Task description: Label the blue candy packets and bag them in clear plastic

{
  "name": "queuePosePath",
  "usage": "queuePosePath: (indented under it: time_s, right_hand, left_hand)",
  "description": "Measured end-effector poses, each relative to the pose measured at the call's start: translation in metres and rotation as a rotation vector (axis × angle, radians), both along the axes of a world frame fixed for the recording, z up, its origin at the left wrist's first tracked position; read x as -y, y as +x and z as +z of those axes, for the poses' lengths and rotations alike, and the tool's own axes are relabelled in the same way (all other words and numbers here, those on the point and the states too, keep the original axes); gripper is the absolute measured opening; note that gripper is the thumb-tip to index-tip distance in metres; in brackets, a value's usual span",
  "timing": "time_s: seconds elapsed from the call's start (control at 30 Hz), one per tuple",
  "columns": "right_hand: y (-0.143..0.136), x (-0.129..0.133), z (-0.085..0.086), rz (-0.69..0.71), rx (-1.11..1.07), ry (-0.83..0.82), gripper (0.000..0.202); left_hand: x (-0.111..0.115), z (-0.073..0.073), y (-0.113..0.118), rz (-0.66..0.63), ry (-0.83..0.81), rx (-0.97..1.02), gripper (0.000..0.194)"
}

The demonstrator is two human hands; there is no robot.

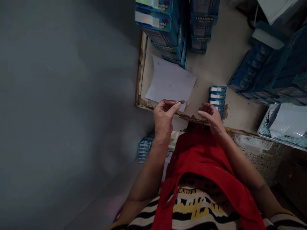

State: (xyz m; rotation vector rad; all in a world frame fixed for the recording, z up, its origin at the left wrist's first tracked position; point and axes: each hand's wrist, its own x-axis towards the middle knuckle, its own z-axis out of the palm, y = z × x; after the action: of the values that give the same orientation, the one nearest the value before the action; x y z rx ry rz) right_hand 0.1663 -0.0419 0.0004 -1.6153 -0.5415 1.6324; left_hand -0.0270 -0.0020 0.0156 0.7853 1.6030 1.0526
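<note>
Between thumb and fingertips, my left hand (165,116) pinches a small shiny strip (183,102), its free end pointing right. Beneath it a white paper sheet (171,81) with a few faint bluish spots lies at the table's left corner. My right hand (212,116) hovers near the front edge, fingers loosely curled and apart from the thumb, with nothing seen in it. Just behind that hand is a row of small blue packs (217,95) with white labels; the hand partly hides the row's lower end.
Tall stacks of blue boxes marked "CARAMELO MACIZO" (165,32) stand at the back left. More blue boxes (271,70) fill the right side. A speckled tray (263,127) with plastic-wrapped white material sits at the right edge. The table's worn wooden edge (137,80) meets a grey wall.
</note>
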Motion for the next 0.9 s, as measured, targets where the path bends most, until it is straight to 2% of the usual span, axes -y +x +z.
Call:
queuePosePath:
  time_s: [0.07,0.17,0.33,0.47,0.7,0.9]
  right_hand:
    - [-0.011,0.0,-0.002,0.054,-0.081,-0.012,0.077]
    - [-0.022,-0.003,-0.003,0.105,-0.077,-0.009,0.088]
    - [-0.028,-0.01,-0.005,0.114,-0.104,-0.042,0.094]
    - [-0.028,-0.014,-0.005,0.101,-0.173,-0.064,0.085]
    - [-0.025,-0.02,0.001,0.054,-0.152,-0.086,0.049]
    - [-0.026,-0.025,-0.003,0.011,-0.169,-0.194,0.045]
  left_hand:
    - [0.003,0.004,-0.001,0.025,-0.028,0.002,0.033]
    - [0.007,0.01,-0.002,0.056,-0.072,0.023,0.03]
    - [0.007,0.014,-0.002,0.115,-0.179,0.189,0.036]
    - [0.006,0.018,-0.001,0.147,-0.259,0.343,0.038]
    - [0.007,0.021,0.002,0.163,-0.289,0.414,0.034]
    - [0.006,0.017,0.001,0.114,-0.303,0.42,0.037]
